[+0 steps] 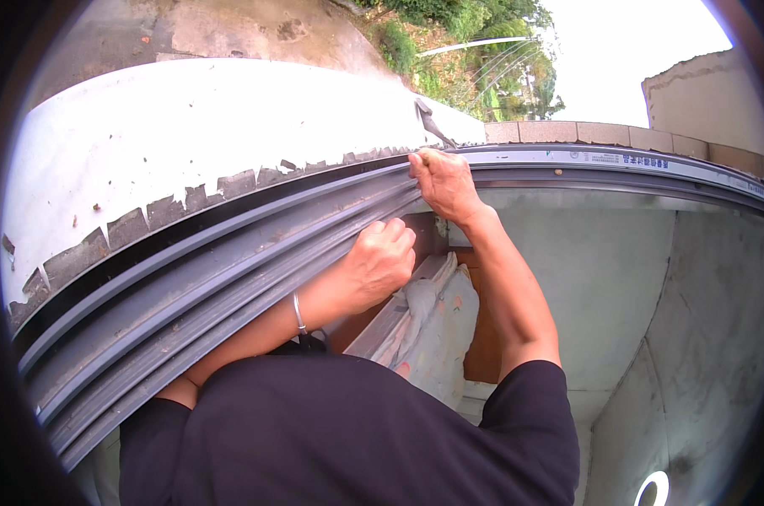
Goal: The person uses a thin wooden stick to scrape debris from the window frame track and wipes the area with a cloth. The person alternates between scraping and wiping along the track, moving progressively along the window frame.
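A dark grey metal window frame (230, 253) with long parallel tracks crosses the view from the lower left to the upper middle. My right hand (445, 183) is at its outer edge, thumb and fingers closed together; whether something thin is between them cannot be told. Lower and to the left, my left hand (382, 259) is curled into a loose fist beside the inner edge of the tracks, palm side hidden. A metal bangle (298, 313) circles the left wrist. Right of my right hand, the frame continues with a pale printed film strip (572, 156) on it.
Outside the frame lies a white ledge (230, 114) with a ragged grey edge and a dark bent strip (431, 123). Tiled edging (603, 134) runs at the upper right. Inside, a cloth (445, 322) covers something near a brown panel (481, 316), beside grey walls (692, 354).
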Available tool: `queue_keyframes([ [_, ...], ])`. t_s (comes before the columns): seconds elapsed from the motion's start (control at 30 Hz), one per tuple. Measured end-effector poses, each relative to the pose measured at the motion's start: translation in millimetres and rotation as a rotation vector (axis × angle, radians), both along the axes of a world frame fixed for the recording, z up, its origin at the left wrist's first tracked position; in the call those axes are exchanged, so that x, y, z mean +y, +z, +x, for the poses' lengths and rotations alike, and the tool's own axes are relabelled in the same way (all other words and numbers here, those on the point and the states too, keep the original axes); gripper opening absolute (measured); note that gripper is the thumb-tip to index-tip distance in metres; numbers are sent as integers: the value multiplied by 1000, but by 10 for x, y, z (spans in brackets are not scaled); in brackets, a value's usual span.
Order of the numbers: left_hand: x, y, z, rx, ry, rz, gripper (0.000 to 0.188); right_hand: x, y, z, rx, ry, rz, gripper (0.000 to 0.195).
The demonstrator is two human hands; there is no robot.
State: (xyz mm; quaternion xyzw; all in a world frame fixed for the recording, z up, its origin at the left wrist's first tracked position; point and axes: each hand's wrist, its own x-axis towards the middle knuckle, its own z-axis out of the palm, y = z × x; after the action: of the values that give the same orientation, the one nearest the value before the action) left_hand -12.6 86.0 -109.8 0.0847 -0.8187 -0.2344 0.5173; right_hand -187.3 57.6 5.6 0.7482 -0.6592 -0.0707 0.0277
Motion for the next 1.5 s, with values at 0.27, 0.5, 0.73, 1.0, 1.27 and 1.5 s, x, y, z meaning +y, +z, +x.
queue_keyframes([
  [0.27,37,-19,-20,-29,41,-25,8,202,-60,452,-30,167,-183,19],
  [0.5,6,-26,-30,-49,9,-45,9,447,510,263,-556,-161,-440,31],
  [0.73,14,-5,-8,-57,-1,-25,9,401,353,67,-602,-248,-383,35],
  [1.0,8,6,5,-34,13,-3,9,166,-91,14,-69,37,-208,26],
  [1.27,20,8,11,-42,11,-26,8,149,-79,245,-198,101,-233,25],
  [1.5,-18,11,29,-87,-23,-39,9,372,516,426,-862,-212,-435,38],
])
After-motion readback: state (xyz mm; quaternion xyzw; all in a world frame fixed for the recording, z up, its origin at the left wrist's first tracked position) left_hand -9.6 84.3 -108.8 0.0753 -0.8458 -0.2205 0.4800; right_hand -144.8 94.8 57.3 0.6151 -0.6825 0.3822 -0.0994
